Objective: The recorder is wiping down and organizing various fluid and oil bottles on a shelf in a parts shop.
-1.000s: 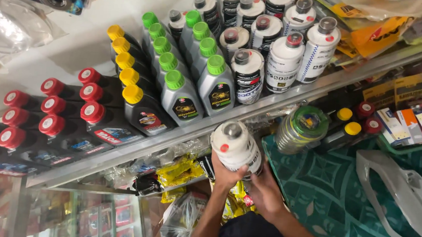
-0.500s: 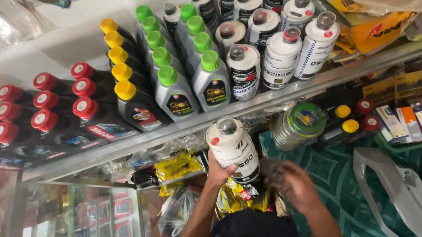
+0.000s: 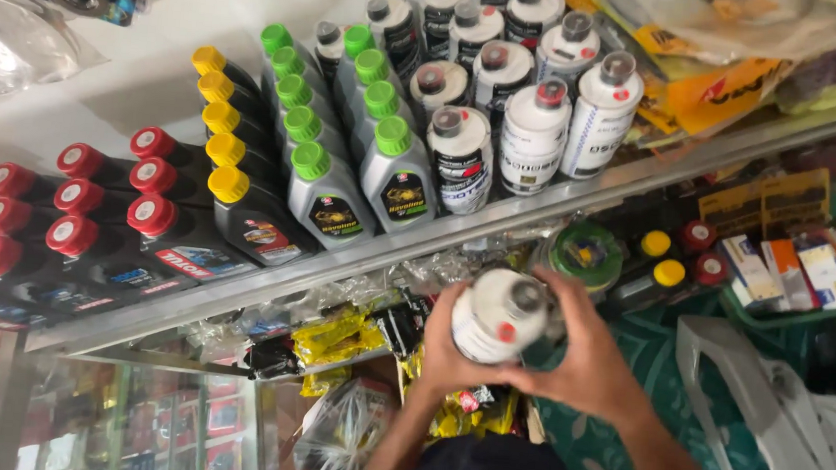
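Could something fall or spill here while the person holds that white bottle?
Maybe. The white bottle is held by both the left hand and the right hand over packets and a bag; if it slipped, it would probably land on them. The green-capped bottles and the white bottles on the shelf stand crowded right at the shelf edge, so a bump from a lifted arm could tip the front ones off.

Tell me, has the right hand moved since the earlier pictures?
Yes. The right hand came up onto the white bottle, nearer the shelf edge.
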